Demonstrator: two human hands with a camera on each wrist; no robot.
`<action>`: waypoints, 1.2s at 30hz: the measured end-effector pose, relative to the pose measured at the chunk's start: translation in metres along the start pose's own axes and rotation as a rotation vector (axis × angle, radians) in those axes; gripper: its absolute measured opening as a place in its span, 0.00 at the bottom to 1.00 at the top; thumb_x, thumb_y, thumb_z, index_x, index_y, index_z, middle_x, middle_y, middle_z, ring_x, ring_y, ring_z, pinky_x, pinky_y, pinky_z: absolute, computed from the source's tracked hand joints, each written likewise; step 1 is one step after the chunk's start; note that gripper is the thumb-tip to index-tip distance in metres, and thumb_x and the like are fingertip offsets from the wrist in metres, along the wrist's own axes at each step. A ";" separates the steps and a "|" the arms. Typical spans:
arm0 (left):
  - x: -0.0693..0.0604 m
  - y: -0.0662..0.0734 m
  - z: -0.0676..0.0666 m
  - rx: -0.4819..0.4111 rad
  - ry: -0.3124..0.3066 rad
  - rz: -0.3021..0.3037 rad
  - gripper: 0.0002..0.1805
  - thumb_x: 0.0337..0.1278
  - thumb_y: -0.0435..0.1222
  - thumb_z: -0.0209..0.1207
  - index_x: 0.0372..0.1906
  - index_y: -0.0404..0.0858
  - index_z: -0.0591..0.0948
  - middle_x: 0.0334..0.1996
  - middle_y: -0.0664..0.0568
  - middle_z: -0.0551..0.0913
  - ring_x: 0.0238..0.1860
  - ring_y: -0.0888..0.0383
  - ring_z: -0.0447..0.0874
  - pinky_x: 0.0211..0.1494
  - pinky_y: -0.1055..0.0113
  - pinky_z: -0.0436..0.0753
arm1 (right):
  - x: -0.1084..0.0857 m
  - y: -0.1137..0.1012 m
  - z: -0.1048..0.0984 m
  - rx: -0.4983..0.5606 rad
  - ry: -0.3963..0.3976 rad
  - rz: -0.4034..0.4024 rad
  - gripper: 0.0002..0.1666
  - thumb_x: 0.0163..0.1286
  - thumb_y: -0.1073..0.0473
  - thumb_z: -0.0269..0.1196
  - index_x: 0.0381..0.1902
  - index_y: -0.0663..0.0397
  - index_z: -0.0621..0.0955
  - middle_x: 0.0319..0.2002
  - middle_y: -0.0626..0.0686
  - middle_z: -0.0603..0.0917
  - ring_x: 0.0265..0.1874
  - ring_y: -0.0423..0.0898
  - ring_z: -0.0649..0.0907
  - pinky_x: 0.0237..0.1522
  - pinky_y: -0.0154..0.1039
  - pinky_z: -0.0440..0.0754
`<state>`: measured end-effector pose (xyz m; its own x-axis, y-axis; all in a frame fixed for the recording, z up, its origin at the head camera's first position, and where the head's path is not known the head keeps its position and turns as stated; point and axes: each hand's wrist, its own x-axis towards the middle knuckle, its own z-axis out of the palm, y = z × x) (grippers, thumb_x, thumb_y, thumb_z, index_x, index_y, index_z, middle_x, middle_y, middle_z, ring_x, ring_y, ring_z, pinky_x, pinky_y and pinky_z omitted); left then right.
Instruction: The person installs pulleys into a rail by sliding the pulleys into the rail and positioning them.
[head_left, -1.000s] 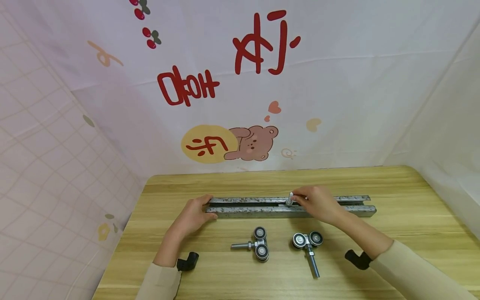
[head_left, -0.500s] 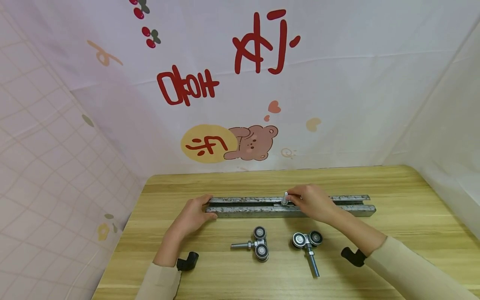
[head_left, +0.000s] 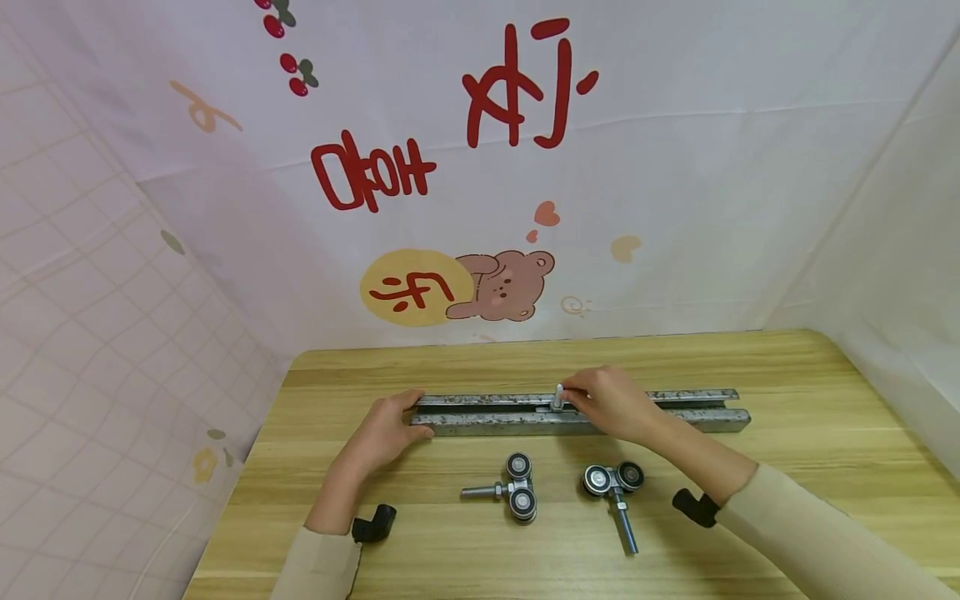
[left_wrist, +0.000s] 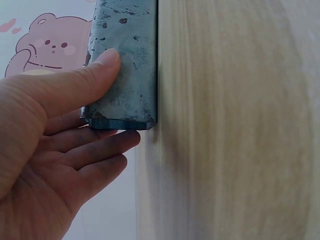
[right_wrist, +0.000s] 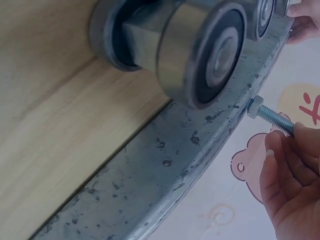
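A grey, rust-flecked metal channel (head_left: pixel 495 427) lies lengthwise on the table with its slot facing up. Its left end is gripped by my left hand (head_left: pixel 386 429); in the left wrist view the thumb of that hand (left_wrist: pixel 60 140) lies on the side wall. An upright bolt (head_left: pixel 558 397) stands out of the slot near mid-channel, pinched by my right hand (head_left: pixel 611 404). The right wrist view shows the threaded bolt (right_wrist: pixel 275 119) with a nut at the channel's edge, held between thumb and fingers of the right hand (right_wrist: pixel 295 185). What it carries inside the channel is mostly hidden.
Two wheeled rollers with bolts lie in front of the channel, one (head_left: pixel 521 490) pointing left, another (head_left: pixel 617 483) pointing toward the front. Black curved pieces (head_left: pixel 374 523) (head_left: pixel 696 507) are by each forearm. A printed cloth (head_left: pixel 675 208) hangs behind the wooden table (head_left: pixel 420 558).
My right hand has moved left along the channel, and the upright bolt has slid left with it. My left hand still grips the channel's end.
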<state>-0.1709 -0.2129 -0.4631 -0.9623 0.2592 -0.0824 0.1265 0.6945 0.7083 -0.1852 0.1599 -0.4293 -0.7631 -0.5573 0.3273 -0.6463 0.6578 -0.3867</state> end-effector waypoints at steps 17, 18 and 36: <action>0.000 0.000 0.000 0.000 0.006 -0.006 0.39 0.62 0.33 0.73 0.75 0.29 0.71 0.73 0.35 0.73 0.71 0.40 0.74 0.68 0.44 0.78 | 0.018 -0.012 0.004 -0.030 -0.064 -0.063 0.05 0.72 0.66 0.69 0.41 0.61 0.91 0.32 0.49 0.90 0.27 0.38 0.85 0.29 0.35 0.82; 0.000 0.000 0.000 0.001 0.007 -0.006 0.39 0.61 0.33 0.73 0.75 0.29 0.71 0.73 0.35 0.73 0.71 0.40 0.74 0.68 0.44 0.78 | 0.020 -0.013 0.004 -0.029 -0.075 -0.061 0.06 0.72 0.66 0.69 0.42 0.61 0.91 0.33 0.50 0.91 0.28 0.38 0.85 0.30 0.36 0.83; 0.000 0.000 0.000 0.010 -0.001 -0.012 0.40 0.61 0.33 0.73 0.75 0.28 0.70 0.73 0.36 0.72 0.74 0.40 0.70 0.70 0.44 0.76 | 0.034 -0.026 0.007 0.019 -0.170 -0.043 0.10 0.76 0.65 0.66 0.32 0.56 0.89 0.18 0.40 0.75 0.15 0.32 0.65 0.23 0.31 0.66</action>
<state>-0.1708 -0.2130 -0.4625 -0.9635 0.2516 -0.0913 0.1176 0.7044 0.7000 -0.1947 0.1206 -0.4138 -0.7224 -0.6636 0.1944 -0.6774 0.6225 -0.3919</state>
